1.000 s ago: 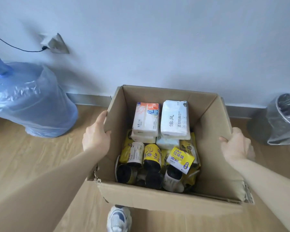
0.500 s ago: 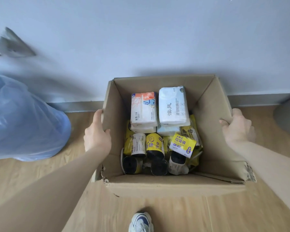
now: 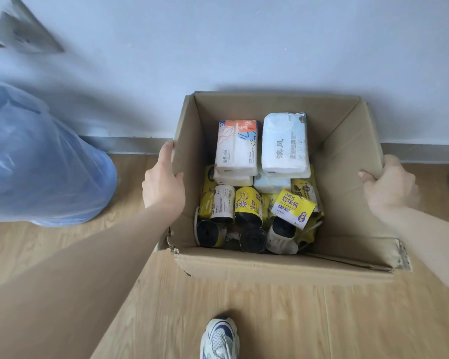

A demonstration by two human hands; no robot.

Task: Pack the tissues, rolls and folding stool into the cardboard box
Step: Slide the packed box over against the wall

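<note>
An open cardboard box [image 3: 347, 161] sits on the wooden floor against the wall. Inside at the back lie two white tissue packs, one with orange print [image 3: 237, 147] and one plain [image 3: 284, 145], on top of other packs. In front of them lie several yellow and black rolls [image 3: 246, 206] and a yellow labelled packet [image 3: 293, 208]. My left hand [image 3: 163, 187] grips the box's left flap. My right hand [image 3: 389, 187] grips the right flap. No folding stool is in sight.
A large blue water bottle in a plastic bag [image 3: 36, 161] lies on the floor at the left. A white wall with a grey skirting board [image 3: 130, 145] runs behind the box. My shoe [image 3: 219, 338] shows at the bottom edge.
The box has slid toward the wall and to the right with both hands on its flaps. The bin at the right has left the view.
</note>
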